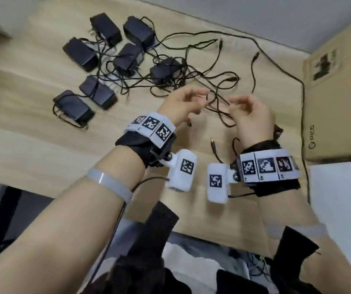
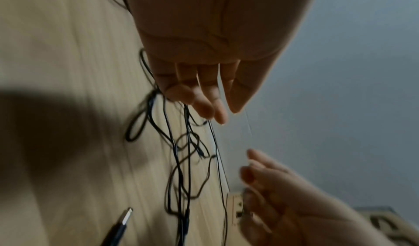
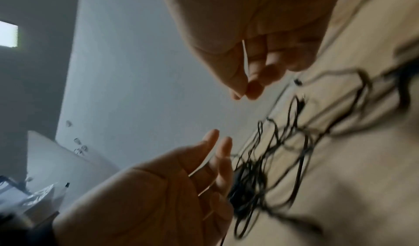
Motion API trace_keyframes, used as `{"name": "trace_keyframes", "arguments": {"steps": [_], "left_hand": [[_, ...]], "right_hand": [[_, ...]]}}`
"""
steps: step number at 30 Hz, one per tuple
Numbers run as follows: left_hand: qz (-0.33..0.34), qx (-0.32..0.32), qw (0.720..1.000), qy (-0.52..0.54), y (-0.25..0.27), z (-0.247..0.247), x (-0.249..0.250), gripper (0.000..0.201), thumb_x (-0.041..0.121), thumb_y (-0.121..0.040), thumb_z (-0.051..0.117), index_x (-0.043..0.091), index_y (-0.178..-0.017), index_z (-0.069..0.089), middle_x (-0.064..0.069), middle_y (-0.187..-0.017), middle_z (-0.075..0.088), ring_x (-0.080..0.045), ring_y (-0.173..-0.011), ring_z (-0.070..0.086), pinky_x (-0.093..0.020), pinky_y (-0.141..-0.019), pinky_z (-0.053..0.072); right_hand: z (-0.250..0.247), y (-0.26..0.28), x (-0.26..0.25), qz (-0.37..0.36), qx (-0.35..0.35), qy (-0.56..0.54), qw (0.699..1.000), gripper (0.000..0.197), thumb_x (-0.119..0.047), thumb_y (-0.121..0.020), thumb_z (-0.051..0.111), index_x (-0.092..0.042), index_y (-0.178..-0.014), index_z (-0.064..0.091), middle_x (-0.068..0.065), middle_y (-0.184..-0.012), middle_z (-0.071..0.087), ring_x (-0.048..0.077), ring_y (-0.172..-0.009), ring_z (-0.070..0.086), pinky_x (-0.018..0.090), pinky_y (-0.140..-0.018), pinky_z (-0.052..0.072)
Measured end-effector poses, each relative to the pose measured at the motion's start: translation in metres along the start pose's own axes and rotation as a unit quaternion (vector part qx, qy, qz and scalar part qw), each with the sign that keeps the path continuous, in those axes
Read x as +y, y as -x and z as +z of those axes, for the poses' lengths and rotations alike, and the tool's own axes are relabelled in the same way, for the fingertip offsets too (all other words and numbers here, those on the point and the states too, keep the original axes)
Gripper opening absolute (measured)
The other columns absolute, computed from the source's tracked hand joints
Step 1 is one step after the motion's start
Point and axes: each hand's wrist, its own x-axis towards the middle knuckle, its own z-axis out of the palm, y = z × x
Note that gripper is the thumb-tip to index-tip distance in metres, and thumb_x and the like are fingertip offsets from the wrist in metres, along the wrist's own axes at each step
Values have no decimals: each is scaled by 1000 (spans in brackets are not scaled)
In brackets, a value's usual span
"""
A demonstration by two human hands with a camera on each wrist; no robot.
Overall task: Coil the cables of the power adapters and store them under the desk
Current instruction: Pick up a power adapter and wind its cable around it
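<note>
From the head view, seven black power adapters (image 1: 115, 60) lie at the far left of the wooden surface (image 1: 32, 136), their thin cables (image 1: 193, 79) tangled and trailing right. The left hand (image 1: 181, 107) and right hand (image 1: 248, 115) hover over the nearest loops in the middle. Each grip is loosely curled, and whether either actually pinches a strand I cannot tell. To do this step well, I would single out one free plug end (image 1: 212, 143), follow it back through the knot, and only then wind it, lest pulling tighten the tangle. A cardboard box (image 1: 338, 92) stands at the right, with one long cable running beside it.

The left wrist view shows the left hand's fingers (image 2: 204, 106) relaxed and slightly spread above dangling strands (image 2: 181, 160), apparently holding none.

The right wrist view, blurred, shows thumb and forefinger (image 3: 244, 88) close together, with nothing visible between them.
</note>
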Motion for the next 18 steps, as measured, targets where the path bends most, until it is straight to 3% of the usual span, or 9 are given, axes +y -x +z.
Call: {"name": "trace_keyframes", "arguments": {"steps": [3,5,7,10,13,17,18], "left_hand": [[-3,-61,997,-40,-13,25,5,20,8,-88,58,21,-104,59,3,-85,59,-4,-68,53,-16,-54,37],[-15,-93,994,-59,-16,39,6,20,11,-88,58,23,-105,59,6,-86,61,-4,-72,54,-18,-59,39],[-31,-117,990,-66,-15,49,5,21,12,-89,56,24,-105,59,3,-96,63,-6,-77,55,-21,-65,40],[-54,-131,988,-65,-12,54,3,21,11,-88,56,26,-102,59,0,-103,65,-9,-82,57,-24,-68,41],[-77,-139,986,-58,-7,51,2,22,9,-88,54,26,-102,59,3,-101,65,-8,-82,59,-21,-64,42],[-89,-139,986,-36,1,40,4,21,9,-90,53,27,-100,58,3,-100,64,-9,-82,61,-19,-61,44],[-89,-134,987,-18,2,36,5,20,10,-90,53,26,-100,58,2,-100,64,-9,-81,63,-19,-61,46]], "right_hand": [[-29,-3,22,-1,120,32,992,22,-12,-77,61,-30,-90,60,4,-105,62,13,-92,54,29,-87,46],[-38,-5,45,88,154,59,982,38,-13,-74,65,-27,-107,56,7,-125,45,21,-113,45,31,-96,41],[-40,-1,65,202,113,94,968,61,-18,-72,69,-30,-126,43,8,-134,34,26,-122,36,32,-100,35],[-34,9,81,243,57,10,968,79,-17,-74,72,-32,-139,28,9,-136,40,27,-119,45,28,-92,36],[-30,12,88,229,82,-51,969,75,-8,-79,64,-28,-141,28,3,-136,49,24,-118,51,22,-86,36],[-26,12,76,219,91,-123,964,64,-15,-72,64,-24,-131,40,0,-116,58,26,-105,60,44,-95,49],[-26,12,68,192,91,-142,967,61,-13,-73,65,-19,-130,43,0,-114,57,24,-106,59,43,-96,48]]}}
